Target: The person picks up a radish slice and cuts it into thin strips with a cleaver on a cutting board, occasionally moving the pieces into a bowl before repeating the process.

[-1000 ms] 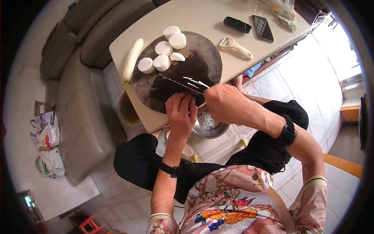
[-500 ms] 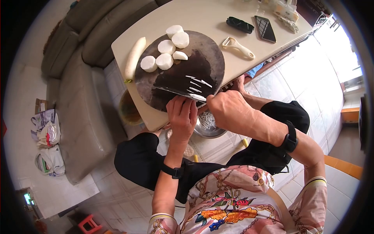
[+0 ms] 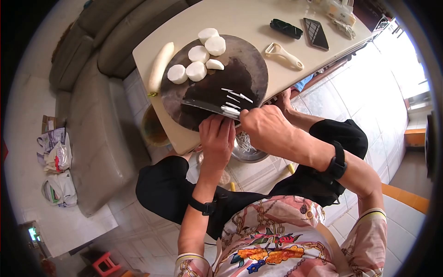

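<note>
Right hand [image 3: 263, 129] clamped around the handle of a broad flat knife [image 3: 203, 105], its blade lying across the round, dark, worn cutting board [image 3: 249, 60]. Left hand [image 3: 216, 138] curls at the board's near edge, fingertips pressed on the thin white radish strips [image 3: 230, 110] against the blade. Chunky white radish rounds [image 3: 196, 71] sit at the board's far side, a metal bowl [image 3: 251, 152] below the table edge.

A dark, wet-looking wooden chopping board [image 3: 240, 60] is being shown under a shiny metal knife blade [image 3: 203, 105]; at the board's 11 o'clock, smooth, matt white radish pieces [image 3: 198, 55] are being seen, and at 6 o'clock a glossy metal bowl [image 3: 247, 150].
</note>
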Demonstrator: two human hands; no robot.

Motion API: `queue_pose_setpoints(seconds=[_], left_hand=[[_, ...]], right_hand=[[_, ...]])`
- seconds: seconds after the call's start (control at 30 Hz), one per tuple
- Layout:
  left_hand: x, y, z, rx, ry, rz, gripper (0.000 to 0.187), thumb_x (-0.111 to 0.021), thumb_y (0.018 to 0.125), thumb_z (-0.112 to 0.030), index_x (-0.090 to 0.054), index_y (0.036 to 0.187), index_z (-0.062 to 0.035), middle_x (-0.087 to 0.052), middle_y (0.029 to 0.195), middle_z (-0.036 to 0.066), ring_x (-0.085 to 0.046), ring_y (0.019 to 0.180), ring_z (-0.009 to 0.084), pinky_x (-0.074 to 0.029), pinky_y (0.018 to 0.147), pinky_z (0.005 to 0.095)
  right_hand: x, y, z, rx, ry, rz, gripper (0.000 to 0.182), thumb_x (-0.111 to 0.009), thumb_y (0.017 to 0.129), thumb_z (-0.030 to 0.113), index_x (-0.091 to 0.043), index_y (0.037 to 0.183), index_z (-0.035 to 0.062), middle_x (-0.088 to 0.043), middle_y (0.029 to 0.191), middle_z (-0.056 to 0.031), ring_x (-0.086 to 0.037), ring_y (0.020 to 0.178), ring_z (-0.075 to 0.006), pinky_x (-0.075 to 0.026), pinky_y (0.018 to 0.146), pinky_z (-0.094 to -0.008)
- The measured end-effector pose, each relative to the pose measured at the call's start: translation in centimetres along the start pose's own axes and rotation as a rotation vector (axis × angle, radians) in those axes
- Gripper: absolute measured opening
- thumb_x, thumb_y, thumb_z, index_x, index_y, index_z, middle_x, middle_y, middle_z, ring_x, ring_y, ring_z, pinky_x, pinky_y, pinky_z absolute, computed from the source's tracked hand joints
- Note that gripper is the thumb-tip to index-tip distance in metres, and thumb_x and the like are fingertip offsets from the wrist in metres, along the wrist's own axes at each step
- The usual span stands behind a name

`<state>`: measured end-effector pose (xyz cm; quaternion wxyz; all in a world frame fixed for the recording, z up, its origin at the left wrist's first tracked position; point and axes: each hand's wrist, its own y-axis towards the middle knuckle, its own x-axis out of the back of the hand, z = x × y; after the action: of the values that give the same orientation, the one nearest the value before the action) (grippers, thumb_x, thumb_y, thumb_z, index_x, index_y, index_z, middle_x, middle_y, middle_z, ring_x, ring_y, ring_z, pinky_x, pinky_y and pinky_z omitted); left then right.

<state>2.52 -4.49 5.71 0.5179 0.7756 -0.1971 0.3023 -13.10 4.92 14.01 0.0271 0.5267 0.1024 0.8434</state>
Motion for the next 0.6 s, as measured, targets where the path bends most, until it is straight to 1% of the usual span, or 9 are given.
queue_pose_setpoints(seconds=[0.13, 0.2, 0.23, 0.27, 0.33, 0.4, 0.43, 0.5, 0.6], left_hand=[[-0.2, -0.4, 0.0, 0.010, 0.004, 0.006, 0.021, -0.072, 0.079, -0.001, -0.068, 0.099, -0.0015, -0.062, 0.102, 0.012, -0.058, 0.096, 0.0331, -0.046, 0.084, 0.0455], [-0.1, -0.5, -0.1, 0.058, 0.005, 0.042, 0.024, -0.071, 0.080, 0.001, -0.070, 0.103, -0.0021, -0.065, 0.109, 0.013, -0.058, 0.099, 0.0361, -0.048, 0.086, 0.0464], [0.0, -0.5, -0.1, 0.059, 0.006, 0.043, 0.024, -0.071, 0.080, 0.001, -0.070, 0.103, -0.0021, -0.065, 0.109, 0.013, -0.058, 0.099, 0.0361, -0.048, 0.086, 0.0464], [0.1, -0.4, -0.2, 0.059, 0.006, 0.047, 0.026, -0.071, 0.079, 0.001, -0.070, 0.105, -0.0026, -0.064, 0.108, 0.013, -0.058, 0.100, 0.0363, -0.047, 0.087, 0.0471], [0.4, -0.3, -0.5, 0.057, 0.004, 0.053, 0.029, -0.070, 0.079, 0.001, -0.069, 0.107, -0.0030, -0.064, 0.107, 0.013, -0.058, 0.100, 0.0365, -0.047, 0.088, 0.0477], [0.9, -0.3, -0.6, 0.009, 0.061, 0.119, 0.022, -0.071, 0.081, -0.004, -0.067, 0.102, -0.0005, -0.062, 0.103, 0.013, -0.057, 0.100, 0.0336, -0.044, 0.090, 0.0472], [1.0, -0.4, -0.7, 0.007, 0.064, 0.119, 0.022, -0.071, 0.081, -0.004, -0.067, 0.102, -0.0005, -0.062, 0.103, 0.013, -0.057, 0.100, 0.0336, -0.044, 0.090, 0.0472], [0.9, -0.5, -0.9, 0.000, 0.081, 0.075, 0.023, -0.070, 0.082, -0.005, -0.066, 0.104, 0.0003, -0.061, 0.106, 0.014, -0.057, 0.102, 0.0336, -0.044, 0.092, 0.0472], [0.3, -0.9, -0.6, -0.001, 0.061, 0.068, 0.024, -0.070, 0.082, -0.004, -0.065, 0.105, 0.0012, -0.060, 0.107, 0.015, -0.057, 0.102, 0.0337, -0.044, 0.091, 0.0477]], right_hand=[[0.8, -1.3, 0.9, -0.002, -0.096, 0.071, 0.016, -0.063, 0.068, 0.000, -0.056, 0.080, -0.0081, -0.062, 0.066, -0.0195, -0.067, 0.062, -0.0370, -0.052, 0.055, -0.0424], [1.0, -1.3, 1.1, 0.002, -0.111, 0.083, 0.015, -0.062, 0.069, 0.000, -0.056, 0.080, -0.0077, -0.062, 0.066, -0.0195, -0.067, 0.062, -0.0364, -0.052, 0.055, -0.0422], [1.1, -1.2, 1.2, 0.006, -0.126, 0.093, 0.013, -0.062, 0.070, 0.000, -0.056, 0.079, -0.0074, -0.063, 0.065, -0.0194, -0.067, 0.062, -0.0357, -0.052, 0.055, -0.0421], [0.7, -1.0, 1.3, 0.008, -0.125, 0.092, 0.013, -0.062, 0.070, 0.000, -0.056, 0.079, -0.0074, -0.063, 0.065, -0.0194, -0.067, 0.062, -0.0357, -0.052, 0.055, -0.0421], [-0.3, -0.4, 1.3, 0.016, -0.100, 0.015, 0.013, -0.062, 0.070, 0.000, -0.057, 0.079, -0.0071, -0.063, 0.066, -0.0196, -0.068, 0.062, -0.0352, -0.052, 0.055, -0.0421], [-0.5, 0.2, 1.2, 0.020, -0.116, 0.042, 0.013, -0.062, 0.070, 0.001, -0.057, 0.079, -0.0070, -0.063, 0.066, -0.0198, -0.067, 0.062, -0.0355, -0.052, 0.055, -0.0423], [-0.5, 0.5, 1.1, 0.026, -0.131, 0.072, 0.013, -0.063, 0.070, 0.001, -0.057, 0.079, -0.0070, -0.063, 0.066, -0.0200, -0.067, 0.062, -0.0359, -0.052, 0.055, -0.0425], [-0.3, 0.3, 0.7, 0.026, -0.101, 0.044, 0.013, -0.063, 0.070, 0.001, -0.057, 0.079, -0.0073, -0.063, 0.066, -0.0199, -0.067, 0.062, -0.0362, -0.052, 0.055, -0.0425], [0.2, -0.8, 0.7, 0.010, -0.091, 0.033, 0.014, -0.063, 0.070, 0.000, -0.057, 0.080, -0.0075, -0.062, 0.065, -0.0195, -0.066, 0.061, -0.0368, -0.052, 0.055, -0.0424]])
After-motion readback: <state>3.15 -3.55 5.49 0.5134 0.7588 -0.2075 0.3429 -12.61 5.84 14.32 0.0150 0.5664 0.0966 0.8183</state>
